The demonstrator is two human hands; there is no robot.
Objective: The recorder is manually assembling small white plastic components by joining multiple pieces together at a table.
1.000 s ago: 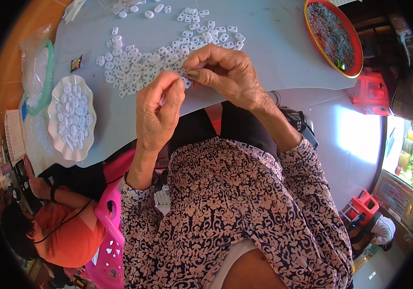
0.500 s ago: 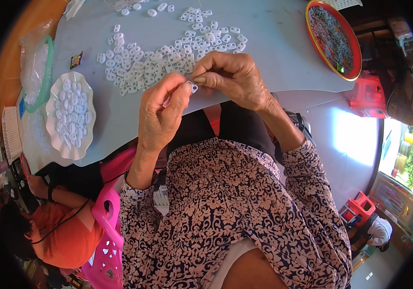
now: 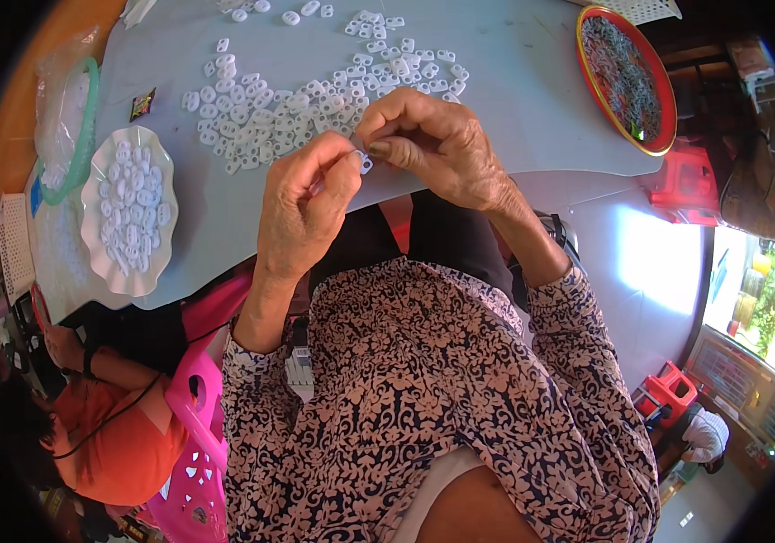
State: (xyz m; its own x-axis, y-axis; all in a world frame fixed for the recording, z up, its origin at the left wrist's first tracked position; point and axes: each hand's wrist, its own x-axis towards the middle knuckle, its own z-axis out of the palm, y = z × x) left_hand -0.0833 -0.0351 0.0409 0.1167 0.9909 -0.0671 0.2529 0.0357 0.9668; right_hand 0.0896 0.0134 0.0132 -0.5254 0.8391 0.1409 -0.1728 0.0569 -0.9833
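A person's two bare hands meet over the near edge of a grey table, working at one white two-holed plastic piece. The left hand pinches the piece between thumb and forefinger, its other fingers curled in toward the palm. The right hand comes in from the other side, thumb and forefinger drawn narrow right beside the piece; whether they grip anything cannot be told, as the fingertips cover the spot.

Just beyond the hands spreads a loose pile of similar white pieces, some lying flat with paired holes showing. Well to the left of the left hand sits a white scalloped dish heaped with white oval pieces. Beyond it lie a small dark sachet and, farther left, a clear plastic bag at a green container rim.

Well apart from the right hand, on its far right side, a round red tray with a gold edge holds a mass of small grey pieces, too fine to identify. Below the hands shows the person's dark floral-patterned top. To their lower left, beside a pink plastic chair, is a co-worker in an orange shirt.
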